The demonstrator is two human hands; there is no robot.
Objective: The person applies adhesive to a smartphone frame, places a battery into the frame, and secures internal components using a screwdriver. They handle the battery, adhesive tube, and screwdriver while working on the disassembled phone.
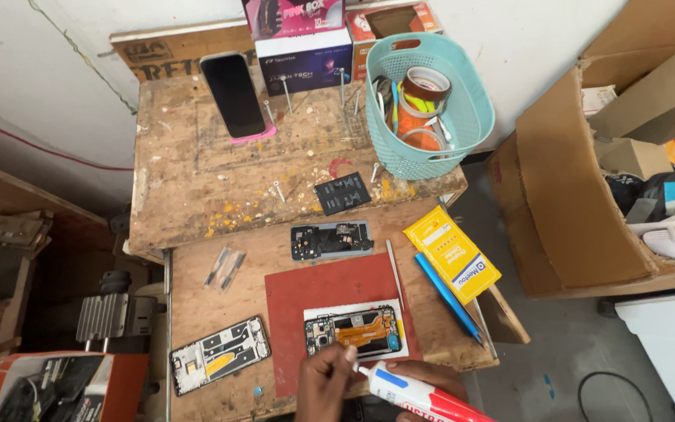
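Both hands work at the near edge of the bench. The left hand is closed, fingers pinched at the white nozzle of a glue tube; whether a cap sits between the fingertips cannot be told. The right hand lies mostly hidden beneath the tube, wrapped round its red and white body.

The nozzle tip sits just beside the lower edge of an opened phone. This phone lies face down on a white sheet upon a red mat, its back removed, its orange flex and boards exposed. No glue line is visible on its frame; at this size that cannot be settled.

Judgement: disassembly is done; gluing appears barely begun or about to begin, and closing up remains.

Further out: a grey inner frame just beyond the mat, a back cover to the left, two thin strips, a black battery, a yellow packet beside a blue tool. At the back stand a dark phone and a teal basket of tape rolls.
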